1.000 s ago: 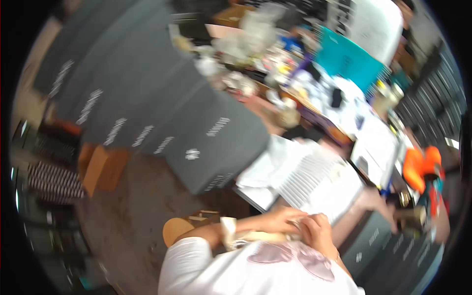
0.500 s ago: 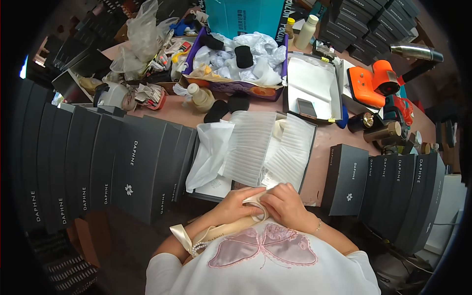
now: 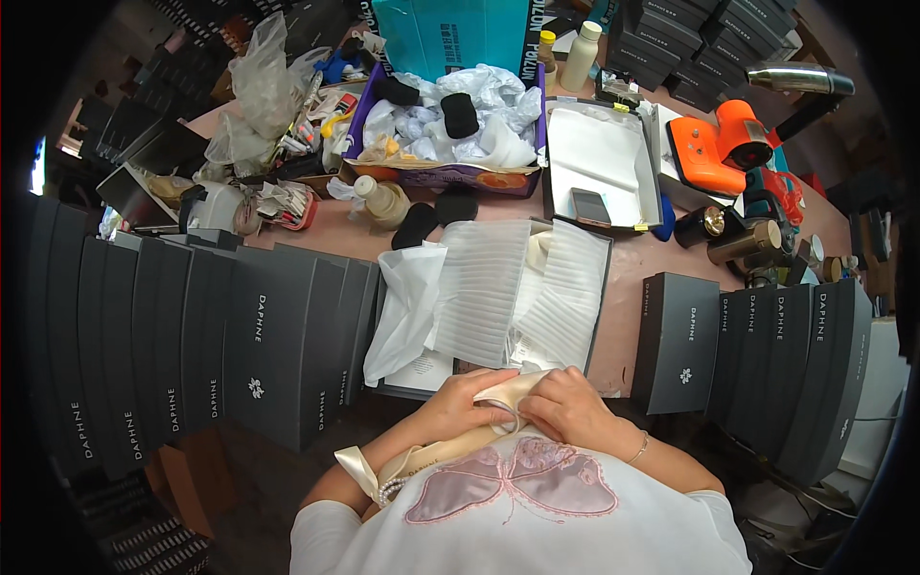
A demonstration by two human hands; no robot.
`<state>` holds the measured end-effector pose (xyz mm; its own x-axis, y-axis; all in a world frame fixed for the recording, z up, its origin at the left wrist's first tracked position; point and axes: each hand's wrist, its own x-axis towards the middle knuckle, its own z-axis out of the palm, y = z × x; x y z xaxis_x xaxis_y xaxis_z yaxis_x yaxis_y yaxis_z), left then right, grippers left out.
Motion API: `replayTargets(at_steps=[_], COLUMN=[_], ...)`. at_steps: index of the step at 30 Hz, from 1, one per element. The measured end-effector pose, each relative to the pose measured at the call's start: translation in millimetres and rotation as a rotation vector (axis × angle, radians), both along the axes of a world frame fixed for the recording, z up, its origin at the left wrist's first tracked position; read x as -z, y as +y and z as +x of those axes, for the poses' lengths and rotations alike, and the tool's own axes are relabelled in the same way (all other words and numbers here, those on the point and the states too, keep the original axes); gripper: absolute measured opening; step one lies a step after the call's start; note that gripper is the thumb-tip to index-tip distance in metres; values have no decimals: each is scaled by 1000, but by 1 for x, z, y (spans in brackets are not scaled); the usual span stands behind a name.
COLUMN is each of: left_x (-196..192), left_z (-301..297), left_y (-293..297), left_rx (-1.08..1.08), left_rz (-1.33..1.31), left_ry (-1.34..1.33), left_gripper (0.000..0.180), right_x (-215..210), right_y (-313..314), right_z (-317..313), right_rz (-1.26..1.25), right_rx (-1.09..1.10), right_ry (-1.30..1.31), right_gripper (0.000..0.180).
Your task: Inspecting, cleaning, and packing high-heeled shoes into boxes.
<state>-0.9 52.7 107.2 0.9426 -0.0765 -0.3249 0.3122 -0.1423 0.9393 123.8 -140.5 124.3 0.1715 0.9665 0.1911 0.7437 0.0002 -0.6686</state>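
Close to my chest, both hands are closed on a cream shoe (image 3: 443, 450). Its inner sole faces up, and a satin ribbon (image 3: 357, 470) and a string of pearls (image 3: 391, 491) show at the end by my left forearm. My left hand (image 3: 458, 404) grips the shoe's other end from the left. My right hand (image 3: 567, 407) pinches its edge from the right; the fingertips are partly hidden. Just beyond my hands lies an open shoebox (image 3: 602, 311) with ribbed white foam sheets (image 3: 482, 287), white tissue paper (image 3: 407, 302) and a printed card (image 3: 422, 372).
Dark grey shoeboxes stand in rows at left (image 3: 278, 335) and right (image 3: 678, 345). Behind are a purple carton (image 3: 450, 178) of crumpled paper, a cream bottle (image 3: 383, 201), black pads (image 3: 415, 226), a white box lid (image 3: 599, 144) with a phone (image 3: 589, 207), and an orange device (image 3: 704, 158).
The right hand's fingers have shifted slightly along the shoe's edge, and more of its cream surface shows between the hands. The view has tilted a little; the box contents stay as they were.
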Motion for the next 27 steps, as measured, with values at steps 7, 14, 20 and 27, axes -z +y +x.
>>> replayTargets(at_steps=[7, 14, 20, 27], left_x=[5, 5, -1, 6], left_z=[-3, 4, 4, 6], left_y=[-5, 1, 1, -2], left_rx=[2, 89, -29, 45], left_rz=[-26, 17, -52, -21], left_ry=[-31, -60, 51, 5], left_gripper=[62, 63, 63, 64], right_x=[-4, -6, -1, -3], right_y=[13, 17, -4, -18], right_z=[2, -2, 4, -6], right_rz=[-1, 9, -9, -37], right_rx=[-31, -18, 33, 101], right_ry=[-18, -52, -50, -29], right_gripper=[17, 18, 17, 18])
